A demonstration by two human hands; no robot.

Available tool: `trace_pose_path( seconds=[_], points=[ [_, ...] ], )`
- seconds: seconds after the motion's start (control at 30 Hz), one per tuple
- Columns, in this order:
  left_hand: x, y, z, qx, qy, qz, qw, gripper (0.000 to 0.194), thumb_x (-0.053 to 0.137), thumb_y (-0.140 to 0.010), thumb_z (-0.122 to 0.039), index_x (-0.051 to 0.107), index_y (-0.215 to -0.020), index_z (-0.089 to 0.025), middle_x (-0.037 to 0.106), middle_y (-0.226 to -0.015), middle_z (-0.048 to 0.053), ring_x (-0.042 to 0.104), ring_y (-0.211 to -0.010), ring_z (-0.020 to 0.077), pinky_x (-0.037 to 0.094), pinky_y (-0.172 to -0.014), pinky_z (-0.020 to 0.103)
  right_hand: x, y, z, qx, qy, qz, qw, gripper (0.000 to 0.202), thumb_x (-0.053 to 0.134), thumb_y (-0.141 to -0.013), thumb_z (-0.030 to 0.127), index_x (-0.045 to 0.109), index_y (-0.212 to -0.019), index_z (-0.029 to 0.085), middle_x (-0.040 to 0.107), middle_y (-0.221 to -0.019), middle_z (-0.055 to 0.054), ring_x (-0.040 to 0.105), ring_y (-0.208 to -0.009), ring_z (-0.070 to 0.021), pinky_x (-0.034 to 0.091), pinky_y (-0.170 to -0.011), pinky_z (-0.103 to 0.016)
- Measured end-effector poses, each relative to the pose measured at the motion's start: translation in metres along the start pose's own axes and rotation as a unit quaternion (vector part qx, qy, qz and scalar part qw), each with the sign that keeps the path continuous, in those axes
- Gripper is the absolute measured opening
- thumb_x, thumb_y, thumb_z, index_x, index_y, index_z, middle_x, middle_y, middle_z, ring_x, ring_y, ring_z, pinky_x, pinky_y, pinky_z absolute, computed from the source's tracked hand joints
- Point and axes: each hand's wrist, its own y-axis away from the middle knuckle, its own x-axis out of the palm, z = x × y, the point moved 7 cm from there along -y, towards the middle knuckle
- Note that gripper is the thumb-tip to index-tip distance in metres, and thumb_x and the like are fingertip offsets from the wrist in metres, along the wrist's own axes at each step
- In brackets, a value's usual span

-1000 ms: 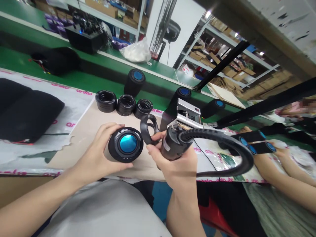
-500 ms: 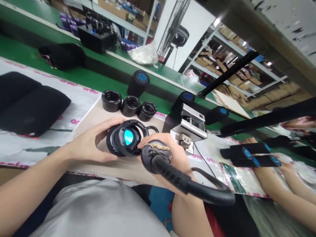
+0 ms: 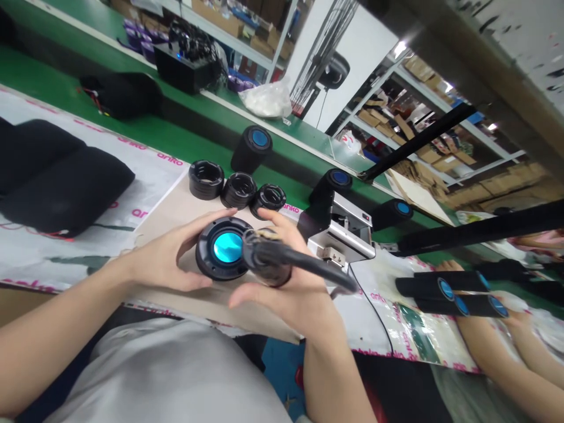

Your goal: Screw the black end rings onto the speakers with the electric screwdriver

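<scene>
A round black speaker (image 3: 228,248) with a shiny blue centre stands face up on the beige board (image 3: 158,220). My left hand (image 3: 161,257) curves round its left side, thumb and fingers against it. A black ring (image 3: 207,261) with small holes sits around its top face. My right hand (image 3: 304,299) carries a corded black electric screwdriver (image 3: 269,264) at the speaker's right edge; its tip is hidden below. The right thumb and index finger stretch out to either side of the tool.
Several black rings (image 3: 239,189) stand in a row behind the speaker. Blue-topped black cylinders (image 3: 255,150) stand farther back. A silver-and-black device (image 3: 343,226) is at right. Black fabric pieces (image 3: 66,176) lie at left. Another person's hands (image 3: 497,299) hold several cylinders at far right.
The black ring, tilted between my hands earlier, now lies on the speaker's top. My right thumb and index finger have let go of it and spread apart.
</scene>
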Motion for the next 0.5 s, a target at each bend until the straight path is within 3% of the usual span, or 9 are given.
trace_pose_path(
  seconds=[0.07,0.23,0.5],
  points=[
    [0.001,0.0,0.0,-0.002,0.01,0.005,1.0,0.114,0.096,-0.079,-0.033,0.035,-0.175,-0.046,0.044,-0.18,0.007,0.049,-0.161,0.0459,0.045,-0.132,0.065,0.007,0.0,-0.006,0.026,-0.007,-0.005,1.0,0.074,0.107,-0.07,0.04,0.069,-0.133,0.033,0.067,-0.153,-0.001,0.063,-0.149,-0.0275,0.057,-0.128,-0.048],
    [0.003,-0.004,-0.002,-0.003,0.031,0.013,0.999,0.113,0.097,-0.078,-0.032,0.038,-0.174,-0.044,0.046,-0.179,0.006,0.048,-0.163,0.0457,0.044,-0.135,0.063,0.009,0.002,-0.014,0.061,-0.035,-0.028,0.997,0.069,0.101,-0.08,0.038,0.069,-0.141,0.045,0.075,-0.142,0.006,0.072,-0.137,-0.0212,0.06,-0.124,-0.042],
    [0.001,-0.006,-0.002,-0.007,0.013,0.012,1.0,0.108,0.092,-0.08,-0.033,0.039,-0.174,-0.039,0.048,-0.178,0.009,0.047,-0.164,0.0454,0.042,-0.135,0.066,0.005,0.001,-0.018,0.095,-0.003,-0.013,0.995,0.071,0.101,-0.078,0.041,0.07,-0.141,0.042,0.075,-0.141,0.002,0.074,-0.135,-0.0262,0.064,-0.118,-0.045]
  ],
)
